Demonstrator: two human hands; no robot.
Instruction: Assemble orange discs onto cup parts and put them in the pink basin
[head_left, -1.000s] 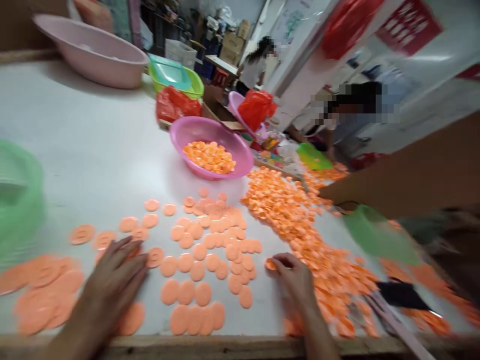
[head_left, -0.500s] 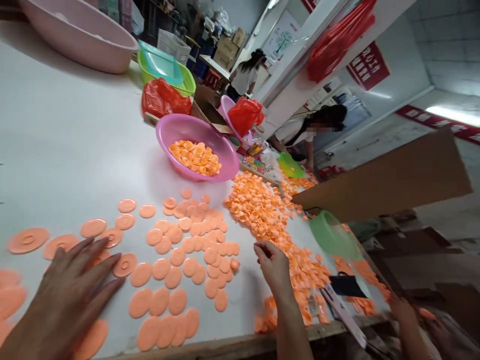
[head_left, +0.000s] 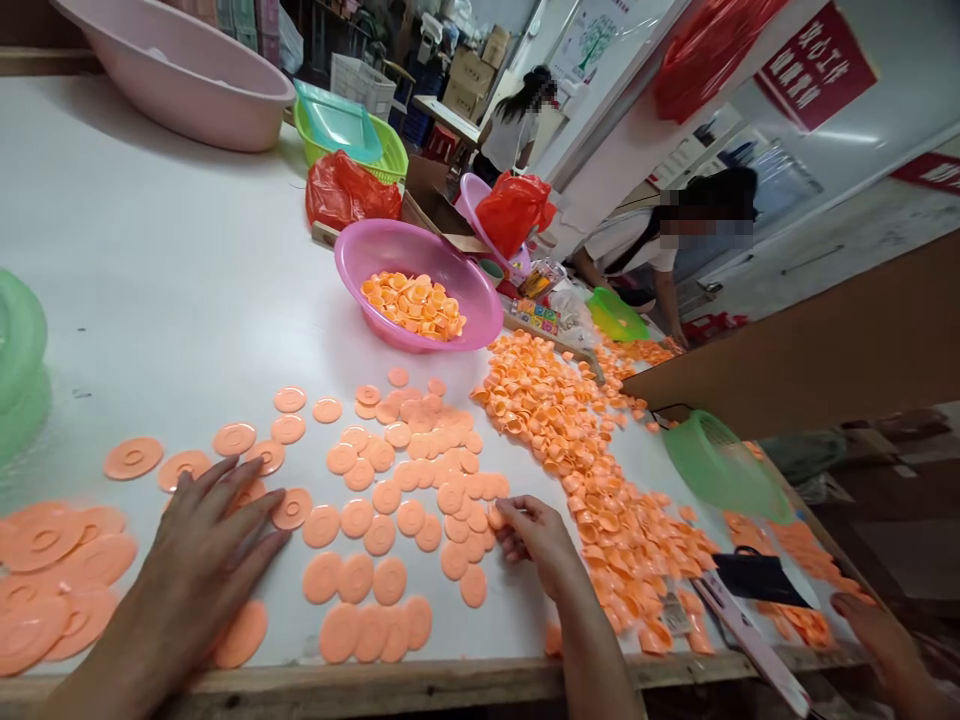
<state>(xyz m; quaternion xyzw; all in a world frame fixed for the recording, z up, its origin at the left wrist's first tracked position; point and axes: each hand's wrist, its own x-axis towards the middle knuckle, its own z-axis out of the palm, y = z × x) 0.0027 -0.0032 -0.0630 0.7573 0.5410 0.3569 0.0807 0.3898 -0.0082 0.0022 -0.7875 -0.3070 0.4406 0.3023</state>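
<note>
My left hand [head_left: 202, 560] lies spread over flat orange plastic discs [head_left: 292, 508], fingertips resting on one or two of them. My right hand [head_left: 536, 540] has its thumb and fingers curled around a small orange piece [head_left: 496, 516] at the right edge of the laid-out discs. Many thin round discs [head_left: 356, 578] lie between my hands, several overlapping in rows. Beside my right forearm spreads a long heap of small orange cup-shaped pieces [head_left: 544, 405]. A stack of larger-looking discs [head_left: 45, 540] sits left of my left hand, partly blurred.
A pink basin [head_left: 465, 330] holding orange pieces stands behind the discs. Green baskets [head_left: 19, 350] [head_left: 712, 470] stand left and right. A pink-handled tool [head_left: 750, 640] and black cloth [head_left: 761, 577] lie near the wooden edge. Another person's hand [head_left: 874, 625] is at far right; people work beyond.
My right hand has moved left and closed on the small orange piece. My left hand stays on the discs. The view has shifted left, bringing the left green basket into sight.
</note>
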